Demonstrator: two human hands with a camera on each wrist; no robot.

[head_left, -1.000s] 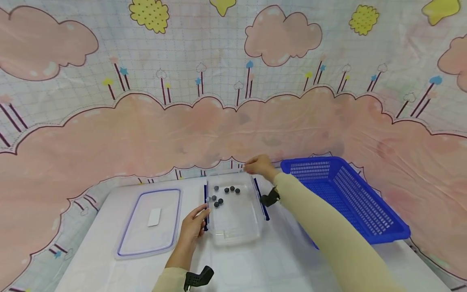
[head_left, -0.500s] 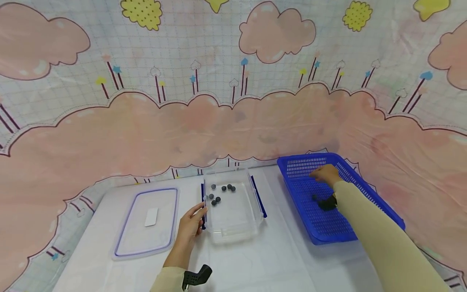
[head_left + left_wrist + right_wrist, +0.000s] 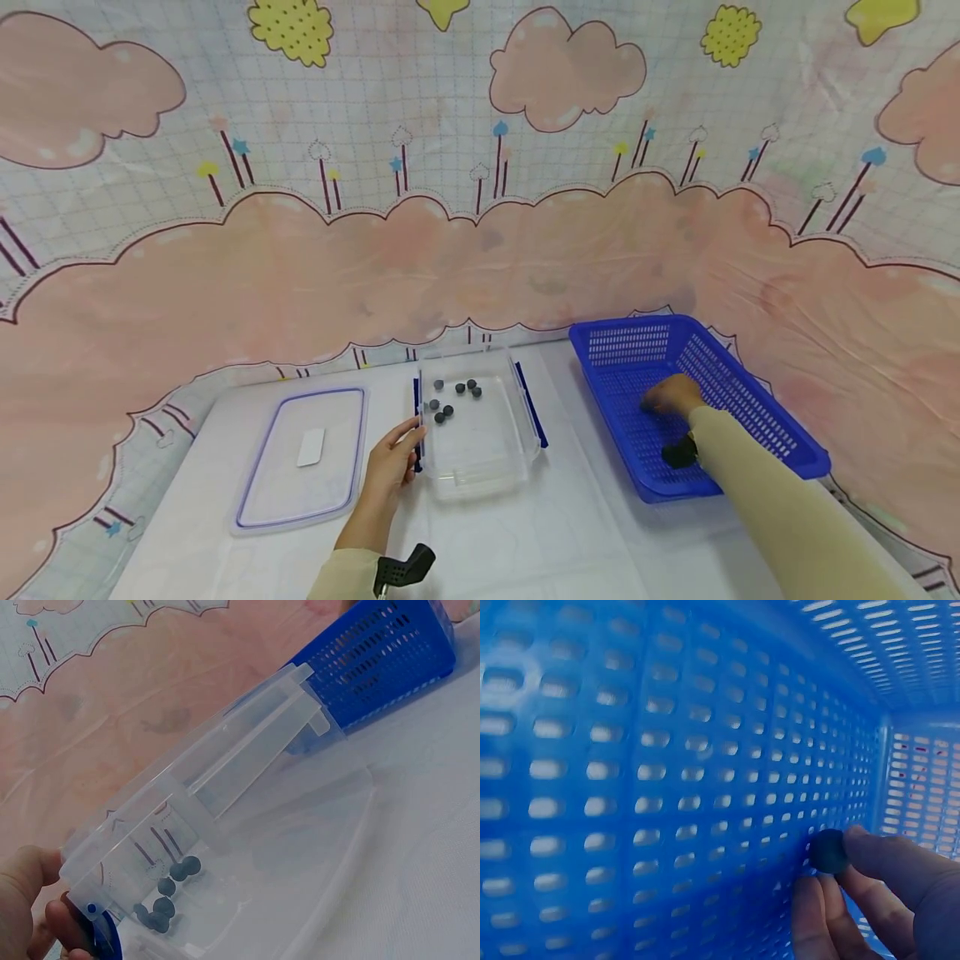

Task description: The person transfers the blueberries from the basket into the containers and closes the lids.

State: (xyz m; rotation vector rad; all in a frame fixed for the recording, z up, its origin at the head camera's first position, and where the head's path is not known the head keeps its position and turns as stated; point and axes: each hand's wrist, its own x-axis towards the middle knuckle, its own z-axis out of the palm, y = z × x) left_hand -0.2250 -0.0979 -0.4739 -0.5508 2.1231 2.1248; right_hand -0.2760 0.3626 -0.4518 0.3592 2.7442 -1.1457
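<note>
A white tabletop [image 3: 525, 542] is carrying everything, below a pink cloud-printed backdrop [image 3: 480, 250]. On its right side a blue perforated basket [image 3: 750, 400] is sitting, and the person's right hand [image 3: 672, 395] is reaching down into it. Beside the basket, in the middle, a clear plastic container [image 3: 480, 450] is standing with blue clips on its sides, and its flat lid [image 3: 300, 458] is lying apart to the left. The left hand [image 3: 392, 467] is resting against the container's left wall, its fingers [image 3: 64, 926] lying by the blue clip and its thumb above the rim. Several dark discs [image 3: 453, 398] are lying in the container's far end. In the right wrist view, the right hand's fingers [image 3: 870, 859] are pinching one small dark disc [image 3: 829, 851] at their tips, close against the basket's mesh.
</note>
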